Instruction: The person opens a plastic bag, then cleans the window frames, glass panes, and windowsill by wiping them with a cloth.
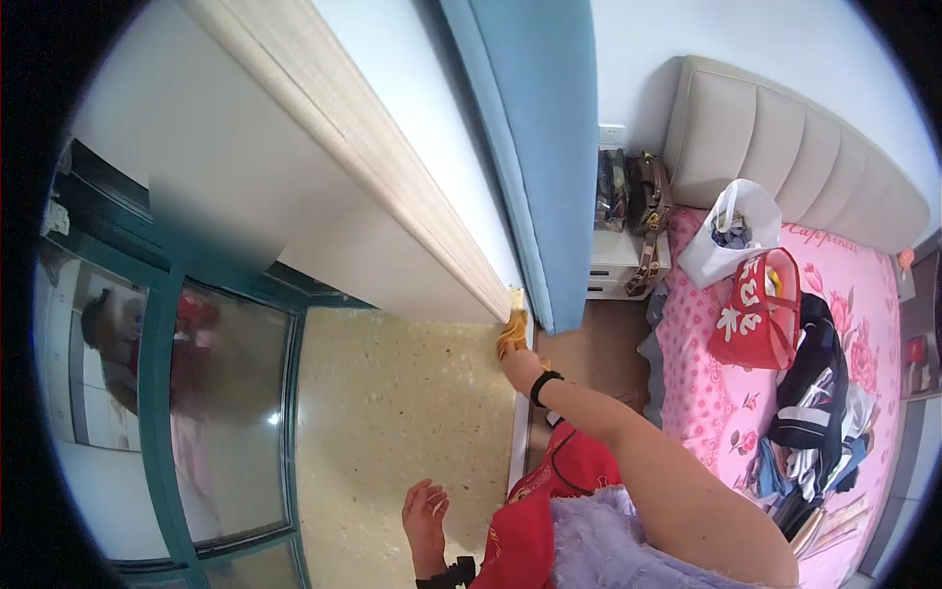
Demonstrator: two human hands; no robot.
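Observation:
My right hand (520, 369) is closed round a yellow-brown cloth (511, 336). It presses the cloth against the inner edge of the speckled yellow stone sill (392, 393), at the foot of the wood-coloured wall trim (392, 187). A black band circles the right wrist. Over the near part of the sill, my left hand (425, 512) is held with fingers apart and slightly bent, with nothing in it. A red apron (520, 535) covers my front below the hands.
Left of the sill is a green-framed window (162, 393). A blue curtain (549, 177) hangs just beyond the right hand. A white nightstand (618, 250) holds bags. On the pink bed (697, 422) are a white bag (702, 255), a red bag (751, 334) and clothes (814, 402).

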